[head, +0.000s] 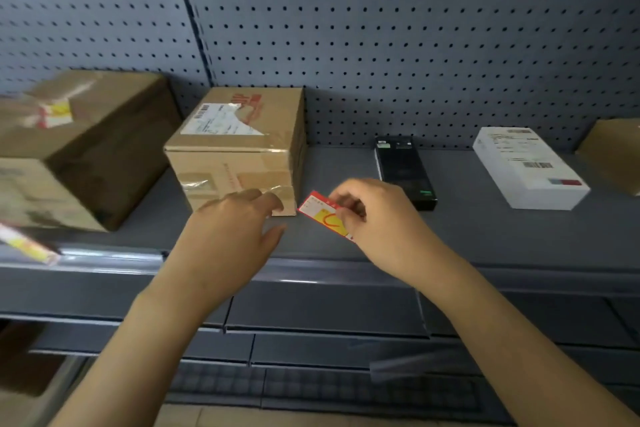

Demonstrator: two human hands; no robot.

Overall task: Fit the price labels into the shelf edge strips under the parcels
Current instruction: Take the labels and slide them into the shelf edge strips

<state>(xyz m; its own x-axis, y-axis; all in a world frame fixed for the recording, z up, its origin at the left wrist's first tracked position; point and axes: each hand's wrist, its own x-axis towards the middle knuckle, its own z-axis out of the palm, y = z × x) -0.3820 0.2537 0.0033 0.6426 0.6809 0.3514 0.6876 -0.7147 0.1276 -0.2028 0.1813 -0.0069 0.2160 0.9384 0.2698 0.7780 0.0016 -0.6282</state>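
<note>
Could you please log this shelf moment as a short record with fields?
right hand: pinching the red and yellow price label above the shelf
left hand: open, empty, beside the middle cardboard parcel
shelf edge strip: one label already fitted at far left
other parcels: large cardboard box, black box, white box
step: label not yet in strip

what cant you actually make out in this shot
All in the head view:
- Price label: print too small to read; the right hand covers its right end.
- Large carton at left: motion-blurred, cut by the frame edge.
- Fitted label in the edge strip: blurred, cut off.
- Brown parcel far right: mostly out of frame.
- Middle carton: lower front corner behind the left hand.
</note>
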